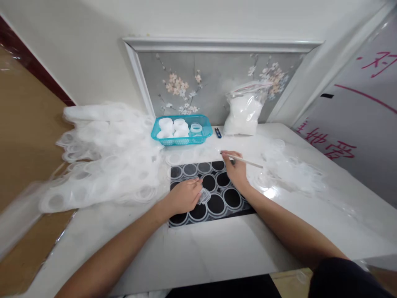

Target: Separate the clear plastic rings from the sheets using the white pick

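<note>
My left hand [185, 196] is closed in a pinch on a small clear plastic piece [204, 195], held over a black sheet of round cells with pale rims [203, 187]. My right hand [235, 169] rests on the far right part of that sheet, its fingers wrapped round a thin white stick [245, 160] that points to the right. Both forearms reach in from the near edge of the white table [217, 248].
A big heap of clear plastic rings [105, 161] covers the table's left side; a smaller heap [288, 169] lies on the right. At the back stand a teal basket [181, 129] with white round pieces, a small blue tool [218, 133] and a bag of white material [243, 111].
</note>
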The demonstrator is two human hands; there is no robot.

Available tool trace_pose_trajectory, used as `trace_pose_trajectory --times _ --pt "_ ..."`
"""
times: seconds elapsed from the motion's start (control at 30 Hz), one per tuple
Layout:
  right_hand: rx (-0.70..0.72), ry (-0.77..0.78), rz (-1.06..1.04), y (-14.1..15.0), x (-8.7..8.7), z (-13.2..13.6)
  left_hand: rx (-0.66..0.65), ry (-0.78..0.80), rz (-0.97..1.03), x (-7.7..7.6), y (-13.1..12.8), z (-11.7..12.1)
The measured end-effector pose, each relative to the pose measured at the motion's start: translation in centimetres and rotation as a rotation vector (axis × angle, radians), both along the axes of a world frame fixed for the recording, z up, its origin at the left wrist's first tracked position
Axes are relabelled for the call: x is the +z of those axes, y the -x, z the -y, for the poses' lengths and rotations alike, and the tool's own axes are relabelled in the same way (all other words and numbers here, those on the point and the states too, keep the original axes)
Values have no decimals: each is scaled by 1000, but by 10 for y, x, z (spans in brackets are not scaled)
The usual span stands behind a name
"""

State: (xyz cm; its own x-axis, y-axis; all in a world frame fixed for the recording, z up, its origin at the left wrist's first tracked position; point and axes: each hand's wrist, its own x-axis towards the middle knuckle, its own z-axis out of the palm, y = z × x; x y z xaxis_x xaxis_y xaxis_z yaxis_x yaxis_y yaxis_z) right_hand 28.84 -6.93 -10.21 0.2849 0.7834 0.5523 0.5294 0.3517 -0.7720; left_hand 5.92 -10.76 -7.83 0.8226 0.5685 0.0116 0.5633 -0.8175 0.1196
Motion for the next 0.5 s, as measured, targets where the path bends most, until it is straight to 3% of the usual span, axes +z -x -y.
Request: trace_pose_trajectory --times 0.1,0.2,0.5 --pt "261 88 115 9 -8 1 -4 -19 4 -1 1 0" --pt "417 180 74 18 -14 1 18 -24 -8 -1 0 0" --pt "451 258 60 18 -15 3 6 -22 -33 0 0 0"
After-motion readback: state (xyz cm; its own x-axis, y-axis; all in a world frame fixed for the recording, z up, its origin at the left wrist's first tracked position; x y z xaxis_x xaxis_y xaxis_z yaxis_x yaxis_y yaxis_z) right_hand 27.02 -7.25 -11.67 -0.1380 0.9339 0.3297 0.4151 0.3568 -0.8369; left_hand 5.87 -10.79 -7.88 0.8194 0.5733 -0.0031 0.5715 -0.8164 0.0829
